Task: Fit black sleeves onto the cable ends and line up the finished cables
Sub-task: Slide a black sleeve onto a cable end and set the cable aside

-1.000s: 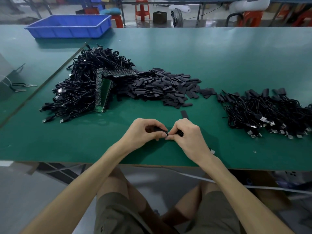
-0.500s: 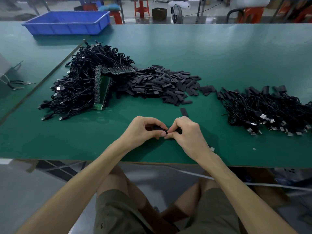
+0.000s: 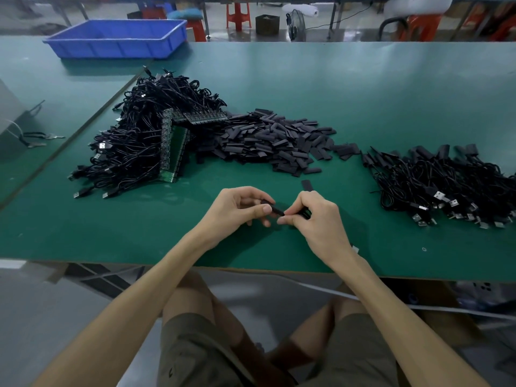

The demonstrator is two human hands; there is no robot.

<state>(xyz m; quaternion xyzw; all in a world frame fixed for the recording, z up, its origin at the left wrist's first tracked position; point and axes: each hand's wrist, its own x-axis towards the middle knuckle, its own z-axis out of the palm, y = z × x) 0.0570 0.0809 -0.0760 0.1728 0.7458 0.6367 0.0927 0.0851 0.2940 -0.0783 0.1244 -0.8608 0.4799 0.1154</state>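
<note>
Fingers (image 3: pixel 260 210) of both hands are curled and pinch one black sleeve (image 3: pixel 275 209) between them, just above the near part of the green table (image 3: pixel 363 93). The left hand (image 3: pixel 237 209) holds one end of it with thumb and fingers. The right hand (image 3: pixel 315 222) pinches the other end, and a small dark bit sticks out by its thumb; what it is cannot be told.

One loose sleeve (image 3: pixel 306 185) lies flat on the table just behind the right hand. Farther back is a big heap of sleeves (image 3: pixel 268 141). Touching that heap on the left is a big pile of cables (image 3: pixel 134 146), with green boards (image 3: pixel 178 152) leaning on it. On the right, apart from the heap, lies a second bunch of cables (image 3: pixel 446 185) with shiny plugs at the near side. A blue bin (image 3: pixel 117 37) sits at the far left.
</note>
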